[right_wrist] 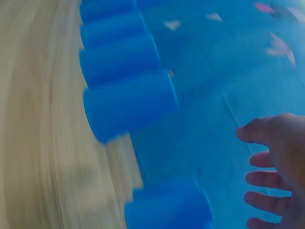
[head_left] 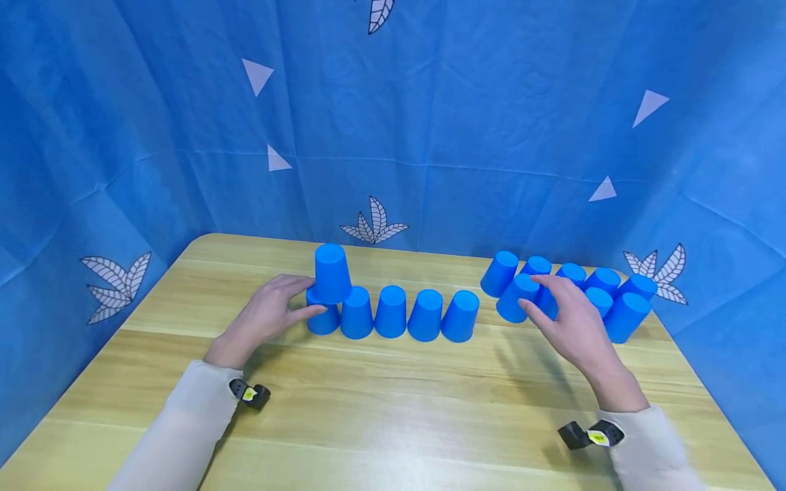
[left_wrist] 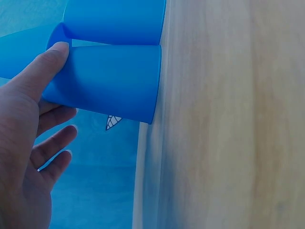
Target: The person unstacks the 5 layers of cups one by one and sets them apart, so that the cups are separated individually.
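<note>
Blue cup point(head_left: 332, 274), inverted atop the leftmost pair point(head_left: 357, 317) of a row point(head_left: 390, 311), pinched low by left hand point(head_left: 265, 312), best centred before release; right hand point(head_left: 574, 329) empty, fingers parted, near clustered cups point(head_left: 628, 317).

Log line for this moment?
left hand: holding upper cup over cup row, left end | right hand: empty, near cup group | row: five inverted
</note>
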